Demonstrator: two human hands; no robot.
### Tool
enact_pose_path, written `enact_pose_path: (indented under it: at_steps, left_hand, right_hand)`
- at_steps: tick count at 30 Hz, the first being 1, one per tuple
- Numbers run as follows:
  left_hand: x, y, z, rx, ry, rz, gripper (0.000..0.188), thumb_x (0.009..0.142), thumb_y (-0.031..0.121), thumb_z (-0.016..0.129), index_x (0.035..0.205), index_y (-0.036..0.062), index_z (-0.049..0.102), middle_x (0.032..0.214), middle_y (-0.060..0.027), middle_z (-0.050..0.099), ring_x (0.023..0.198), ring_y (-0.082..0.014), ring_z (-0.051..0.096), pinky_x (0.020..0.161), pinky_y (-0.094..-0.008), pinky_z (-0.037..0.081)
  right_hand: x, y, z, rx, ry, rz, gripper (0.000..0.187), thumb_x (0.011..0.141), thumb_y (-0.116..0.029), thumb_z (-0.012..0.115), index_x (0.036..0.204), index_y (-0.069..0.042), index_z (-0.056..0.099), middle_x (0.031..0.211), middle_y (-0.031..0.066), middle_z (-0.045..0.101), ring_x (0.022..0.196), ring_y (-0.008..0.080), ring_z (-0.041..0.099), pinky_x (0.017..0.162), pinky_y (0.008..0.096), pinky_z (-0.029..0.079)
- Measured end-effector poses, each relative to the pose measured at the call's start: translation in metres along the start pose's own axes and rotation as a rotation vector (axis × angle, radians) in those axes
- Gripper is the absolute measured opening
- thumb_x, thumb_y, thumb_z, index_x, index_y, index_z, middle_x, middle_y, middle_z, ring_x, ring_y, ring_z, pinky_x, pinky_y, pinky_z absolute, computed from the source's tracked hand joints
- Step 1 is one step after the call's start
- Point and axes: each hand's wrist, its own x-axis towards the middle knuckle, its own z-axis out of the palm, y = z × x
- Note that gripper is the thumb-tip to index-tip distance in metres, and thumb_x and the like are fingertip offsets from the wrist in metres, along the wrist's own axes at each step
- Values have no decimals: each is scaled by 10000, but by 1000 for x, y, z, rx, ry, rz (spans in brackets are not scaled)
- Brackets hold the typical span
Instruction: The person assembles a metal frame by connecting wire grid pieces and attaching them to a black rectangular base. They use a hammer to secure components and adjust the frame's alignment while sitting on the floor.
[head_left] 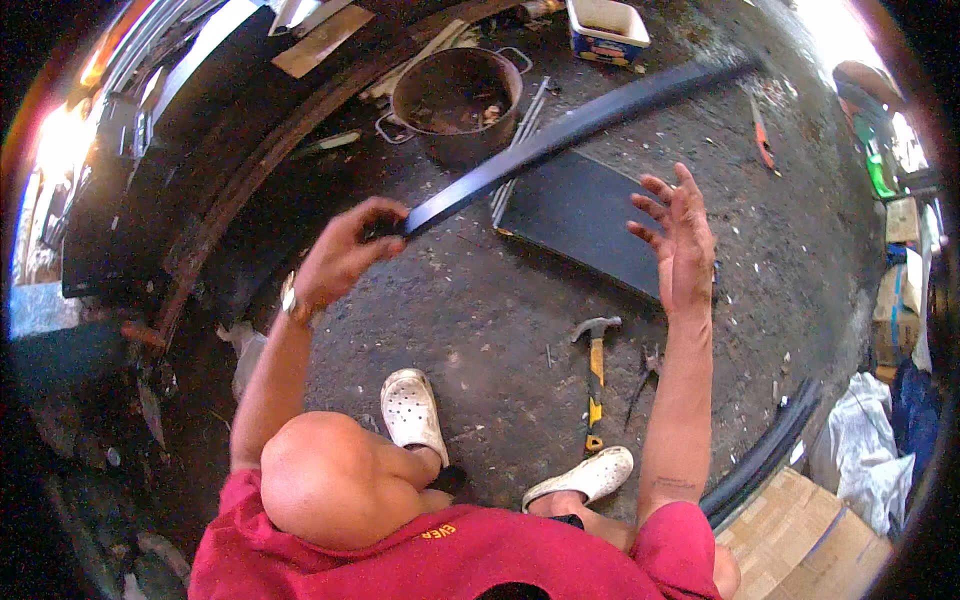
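Note:
My left hand point(350, 250) is closed round the near end of a long dark metal bar point(560, 138), which slants up and away to the right. Its far end is blurred. Over to the right, my right hand point(677, 235) is raised with fingers spread and nothing in it. It appears in front of the right end of a flat black panel point(580, 215) on the ground, and the bar crosses above that panel. Below it lie a claw hammer point(596, 385) with a yellow and black handle and a pair of pliers point(645, 383).
A rusty two-handled pot point(455, 125) stands ahead, with thin metal rods point(507, 195) beside it and a white tub point(608, 45) beyond. An orange-handled tool point(763, 138) lies far right. Cardboard point(790, 540), a white plastic bag point(865, 450) and black tubing point(775, 435) are at lower right.

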Motion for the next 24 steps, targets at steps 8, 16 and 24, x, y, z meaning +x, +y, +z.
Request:
enact_pose_path:
  at_steps: [8,16,24]
  left_hand:
    - [151,90,23,249,-451,115,362,853,279,721,1103,33,634,917,-33,674,816,-110,592,705,-277,490]
    - [187,37,24,281,-250,-89,377,940,343,610,1181,53,622,996,-21,677,826,-134,625,704,-297,519]
    - [174,9,35,-156,-323,-296,357,926,307,641,1196,75,610,1002,1,669,845,-121,620,752,-325,534]
  right_hand:
    - [-6,-10,-39,534,250,31,278,963,-290,547,1158,-94,576,1070,112,663,970,225,618,787,385,535]
    - [-14,70,-114,654,683,117,286,927,-249,573,1087,-14,540,1041,163,638,865,259,621,748,394,561]
    - [-33,124,-122,505,617,337,299,904,-257,605,1117,-57,543,998,122,677,814,232,658,658,391,572]
